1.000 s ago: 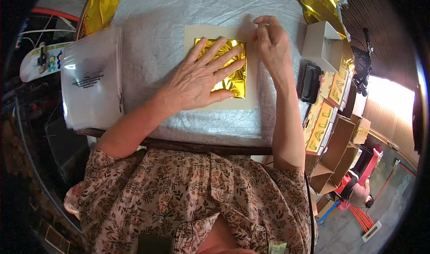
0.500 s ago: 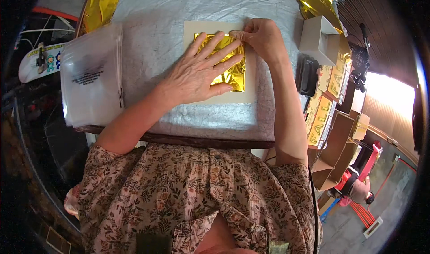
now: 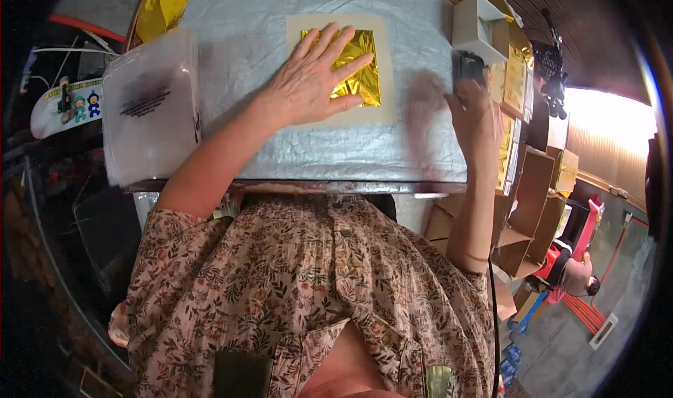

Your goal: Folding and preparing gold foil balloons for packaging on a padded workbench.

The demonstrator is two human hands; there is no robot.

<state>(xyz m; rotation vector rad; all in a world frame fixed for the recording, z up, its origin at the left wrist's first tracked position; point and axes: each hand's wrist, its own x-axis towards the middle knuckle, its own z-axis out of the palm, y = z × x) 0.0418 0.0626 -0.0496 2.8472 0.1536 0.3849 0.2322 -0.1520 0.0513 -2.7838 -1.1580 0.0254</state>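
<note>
The left hand [image 3: 308, 79], fingers spread and released, is apparently steadying gold foil [image 3: 361, 82] beneath them; the right hand [image 3: 474, 110], grasp unclear, is overlapping a black tray [image 3: 468, 65]. Next is probably calling for light pressure.

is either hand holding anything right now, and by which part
The left hand holds nothing; it lies spread on the gold foil. The right hand is at the black tray, too blurred to tell a hold.

The foil [image 3: 367, 82] lies on a card [image 3: 388, 82] on the table [image 3: 350, 156], bags [image 3: 155, 135] left, a box [image 3: 478, 28] right.
</note>
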